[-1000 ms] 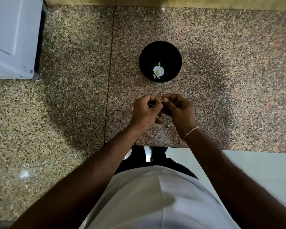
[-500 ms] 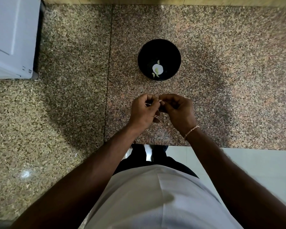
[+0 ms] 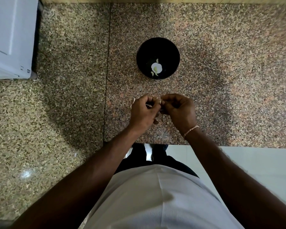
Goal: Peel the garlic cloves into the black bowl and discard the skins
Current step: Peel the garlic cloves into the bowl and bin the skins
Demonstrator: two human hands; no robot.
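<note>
A black bowl (image 3: 157, 58) sits on the speckled stone counter (image 3: 229, 80), and everything else is placed here by reference to it. Inside the bowl, toward its near side, lie a few pale peeled garlic cloves (image 3: 156, 68) (one bright white patch among them may be glare or a clove; it is hard to tell).

Nearer the person than the bowl and well apart from it, the two hands meet above the counter. The left hand (image 3: 143, 111) has its fingers curled inward, and the right hand (image 3: 178, 109), with a thin bracelet (image 3: 191, 130) at the wrist, is curled the same way. Their fingertips come together and pinch a small garlic clove (image 3: 160, 101), of which only a pale sliver shows between them; the knuckles hide the rest. Thin pale bits of skin (image 3: 133, 101) stick out at the outer edge of the left hand.

Far to the left of the bowl, at the counter's back corner, stands a white appliance (image 3: 10, 37). A seam in the stone (image 3: 106, 80) runs left of the bowl. Nothing lies between the hands and the bowl.
</note>
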